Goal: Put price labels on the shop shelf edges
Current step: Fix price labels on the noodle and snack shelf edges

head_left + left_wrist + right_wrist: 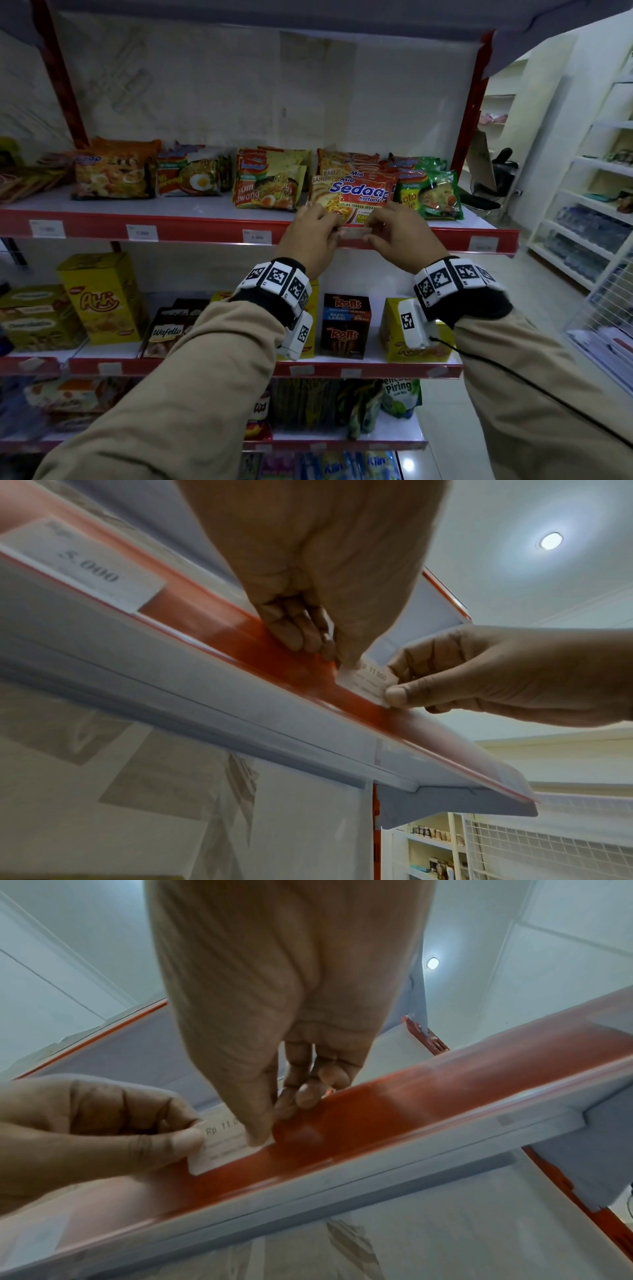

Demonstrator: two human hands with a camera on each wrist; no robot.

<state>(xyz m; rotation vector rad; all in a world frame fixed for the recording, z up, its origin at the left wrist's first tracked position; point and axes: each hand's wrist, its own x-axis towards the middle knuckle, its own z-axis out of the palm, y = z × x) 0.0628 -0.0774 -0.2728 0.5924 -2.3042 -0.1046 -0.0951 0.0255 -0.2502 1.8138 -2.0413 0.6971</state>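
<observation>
A small white price label (354,233) marked "Rp 11.000" lies against the red shelf edge strip (205,228) below the Sedaap noodle packs (356,195). My left hand (330,228) pinches its left end and my right hand (375,229) pinches its right end. In the left wrist view the left hand (329,653) has its thumb on the label (369,680) and its fingers on the strip (212,626), while the right hand (399,680) pinches the other end. In the right wrist view the right hand (274,1118) and left hand (192,1131) hold the label (219,1150) on the strip (411,1104).
Other labels sit in the same strip: a "5.000" label (257,236) just left of my hands, two further left (142,233), and one at the right end (483,244). Noodle packs fill the shelf above the strip. Boxed snacks (346,325) stand on the shelf below.
</observation>
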